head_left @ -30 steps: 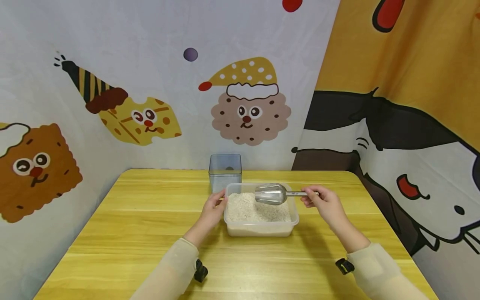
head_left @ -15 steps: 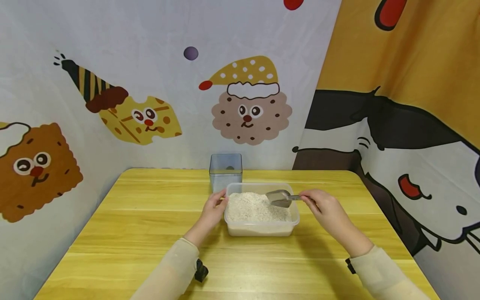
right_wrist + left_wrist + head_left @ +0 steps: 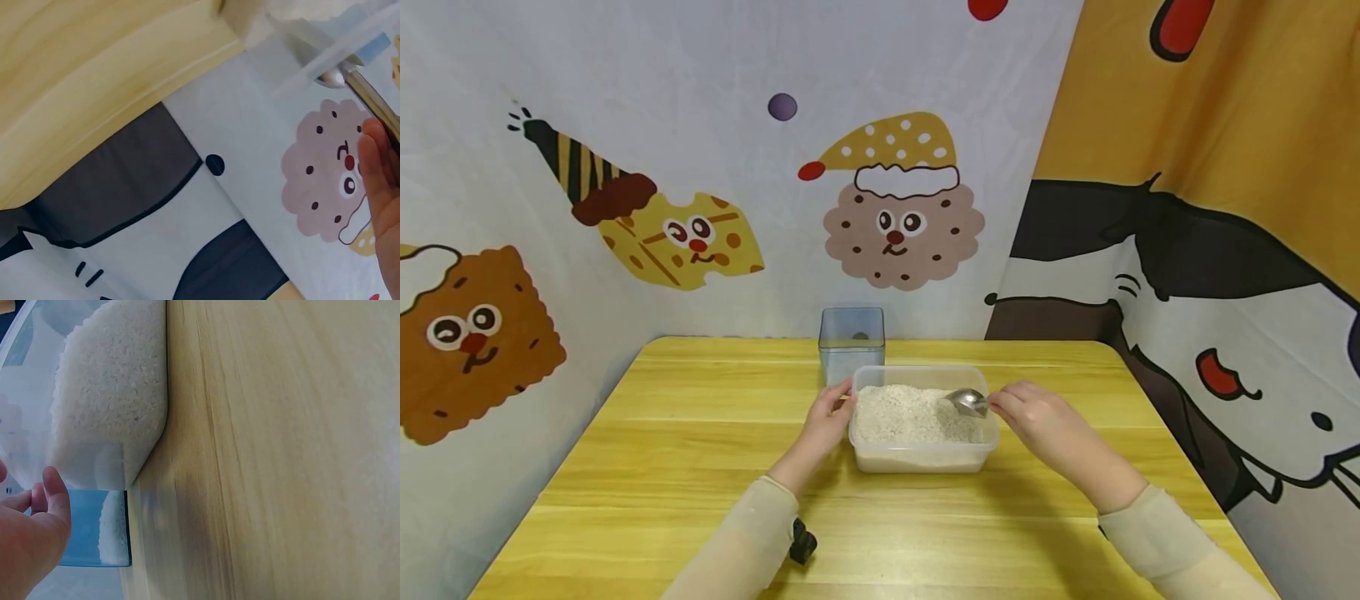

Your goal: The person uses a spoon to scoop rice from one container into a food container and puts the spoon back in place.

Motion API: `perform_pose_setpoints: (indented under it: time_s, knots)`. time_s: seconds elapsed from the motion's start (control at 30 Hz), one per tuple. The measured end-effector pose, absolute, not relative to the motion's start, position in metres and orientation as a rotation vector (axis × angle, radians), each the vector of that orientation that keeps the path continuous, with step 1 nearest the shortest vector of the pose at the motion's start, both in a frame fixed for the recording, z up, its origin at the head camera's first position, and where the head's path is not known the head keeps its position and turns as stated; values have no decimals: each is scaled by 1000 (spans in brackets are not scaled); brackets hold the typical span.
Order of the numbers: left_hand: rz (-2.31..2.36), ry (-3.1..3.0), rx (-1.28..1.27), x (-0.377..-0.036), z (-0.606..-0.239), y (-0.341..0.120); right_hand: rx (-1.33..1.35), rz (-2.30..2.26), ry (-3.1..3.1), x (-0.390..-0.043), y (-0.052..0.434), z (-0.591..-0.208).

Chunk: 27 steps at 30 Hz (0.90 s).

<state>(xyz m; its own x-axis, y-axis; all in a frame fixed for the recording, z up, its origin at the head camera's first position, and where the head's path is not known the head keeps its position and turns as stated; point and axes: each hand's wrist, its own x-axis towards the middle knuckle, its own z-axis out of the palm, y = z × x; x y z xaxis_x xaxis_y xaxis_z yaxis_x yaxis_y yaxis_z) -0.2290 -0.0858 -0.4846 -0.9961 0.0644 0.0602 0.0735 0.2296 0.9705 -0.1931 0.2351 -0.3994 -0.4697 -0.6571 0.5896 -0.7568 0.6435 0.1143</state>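
Note:
A clear plastic food container [image 3: 917, 450] full of white rice [image 3: 895, 417] sits on the table. My left hand [image 3: 826, 425] holds its left end, with fingertips right at the rim; the left wrist view shows this hand [image 3: 34, 531] against the corner. My right hand [image 3: 1037, 417] grips the handle of a metal scoop [image 3: 970, 403] at the container's right end. The scoop's bowl is tilted with its front down in the rice. In the right wrist view the scoop handle [image 3: 372, 100] runs up from the fingers [image 3: 375, 150] over the container's edge.
Behind the rice container stands a clear bluish square container [image 3: 852, 333], with some rice low inside it in the left wrist view. The wooden table [image 3: 700, 433] ends at a cartoon-printed cloth [image 3: 715, 150] at the back and sides.
My right hand has turned over and moved left, tipping the scoop from level above the rice down into it. My left hand and both containers have stayed put.

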Motion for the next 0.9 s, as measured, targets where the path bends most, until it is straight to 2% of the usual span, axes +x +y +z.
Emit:
perform_pose_setpoints:
  time_s: [0.13,0.3,0.47,0.63,0.9]
  knots:
    - [-1934,-2457,-145,-230,-486,-86,1022,289,-2403,-191,234,-395]
    - [-1922,-2472,-142,-229,-484,-86,800,459,-2702,-187,233,-386]
    - [-1952,-2465,-161,-221,-467,-85,582,660,-2897,-184,235,-380]
    - [-1949,-2481,-179,-212,-450,-84,443,890,-2957,-184,238,-381]
    - [-1955,-2482,-176,-210,-447,-83,321,1270,-2897,-191,244,-395]
